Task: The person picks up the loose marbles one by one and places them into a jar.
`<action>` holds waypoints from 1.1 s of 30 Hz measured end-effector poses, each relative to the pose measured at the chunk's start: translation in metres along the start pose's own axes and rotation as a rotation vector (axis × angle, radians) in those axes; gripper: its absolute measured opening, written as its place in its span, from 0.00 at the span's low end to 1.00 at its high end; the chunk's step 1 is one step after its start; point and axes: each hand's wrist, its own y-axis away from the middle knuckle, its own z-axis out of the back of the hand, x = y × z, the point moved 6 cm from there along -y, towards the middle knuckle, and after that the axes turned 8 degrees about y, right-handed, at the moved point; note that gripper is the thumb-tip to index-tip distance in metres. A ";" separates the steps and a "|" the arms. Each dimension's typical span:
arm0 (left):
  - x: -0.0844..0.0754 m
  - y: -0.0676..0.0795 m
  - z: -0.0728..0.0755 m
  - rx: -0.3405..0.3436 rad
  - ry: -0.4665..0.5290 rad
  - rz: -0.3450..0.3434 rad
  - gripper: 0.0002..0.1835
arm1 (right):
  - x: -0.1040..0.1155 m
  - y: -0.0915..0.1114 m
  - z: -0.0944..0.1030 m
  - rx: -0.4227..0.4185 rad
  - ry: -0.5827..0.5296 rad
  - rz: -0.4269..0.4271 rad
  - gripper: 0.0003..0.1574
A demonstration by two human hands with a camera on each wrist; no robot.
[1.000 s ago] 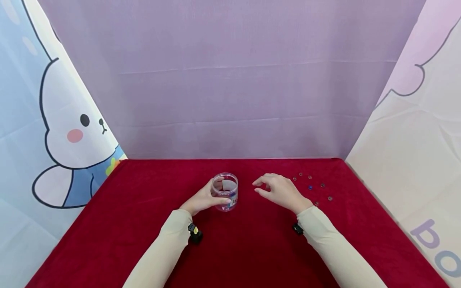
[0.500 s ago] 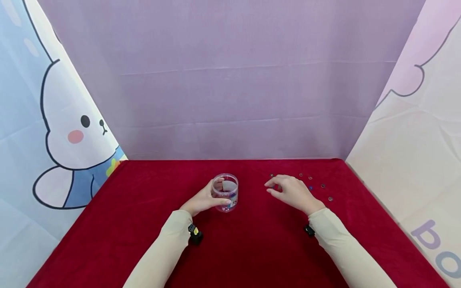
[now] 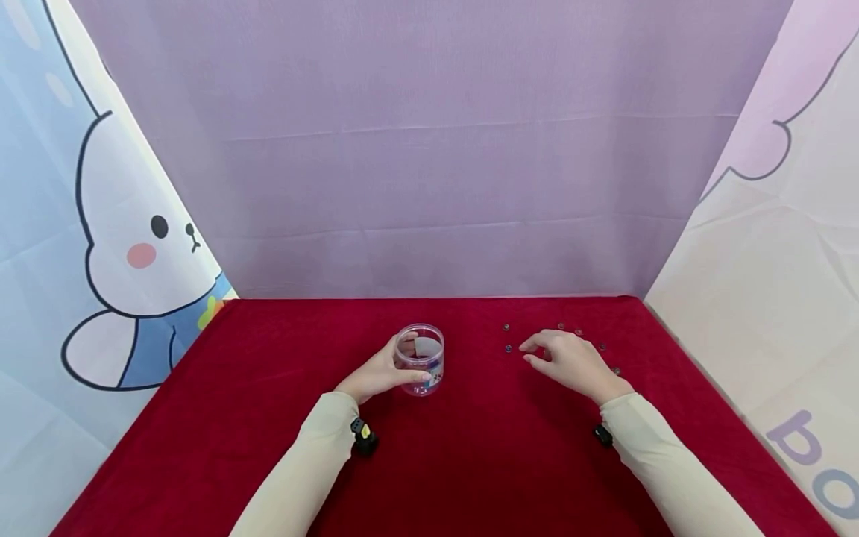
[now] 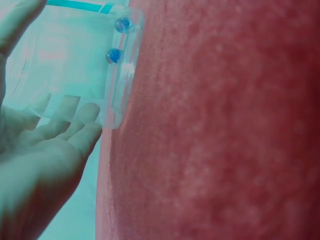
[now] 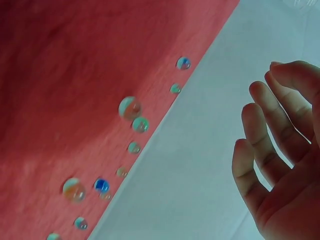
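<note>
My left hand [image 3: 382,371] grips a clear plastic jar [image 3: 429,359] without a lid, upright, thumb across its front and fingers round its far side. Inside near the jar's base, in the left wrist view, are two bluish marbles, an upper marble [image 4: 122,25] and a lower marble [image 4: 114,56]. My right hand [image 3: 573,362] hovers over the table among loose glass marbles, its fingers loosely bent with nothing between them. A small marble [image 3: 508,348] lies just left of its fingertips. In the right wrist view several marbles show, among them an orange-streaked marble [image 5: 74,190] and a blue marble [image 5: 101,185].
A red cloth [image 3: 429,477] covers the table. Behind its far edge hangs a plain purple curtain [image 3: 429,186]. Printed cloth panels stand at both sides, the left panel [image 3: 144,298] with a cartoon animal. More marbles, such as a marble [image 3: 561,326], lie beyond my right hand.
My right hand has moved right across the marbles, uncovering two at its left and covering the blue one. My left hand and the jar have stayed put.
</note>
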 end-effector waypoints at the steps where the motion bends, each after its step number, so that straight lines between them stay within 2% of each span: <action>1: 0.000 0.000 0.000 0.000 0.001 -0.001 0.49 | -0.002 0.001 0.001 -0.003 0.008 0.001 0.12; 8: -0.001 0.001 -0.001 0.009 0.008 0.000 0.49 | -0.019 0.008 0.005 0.013 0.038 -0.025 0.11; 16: -0.001 0.001 -0.001 0.011 0.006 -0.005 0.49 | -0.036 0.018 0.002 0.116 0.004 -0.087 0.13; 20: -0.003 0.001 -0.002 -0.002 0.003 0.006 0.50 | -0.044 0.024 0.001 0.133 -0.010 -0.114 0.13; 27: -0.004 0.002 -0.002 -0.010 -0.003 0.014 0.50 | -0.048 0.028 0.002 0.142 -0.011 -0.114 0.12; 33: -0.004 0.003 -0.002 -0.014 0.002 0.015 0.49 | -0.051 0.028 -0.004 0.185 -0.033 -0.122 0.12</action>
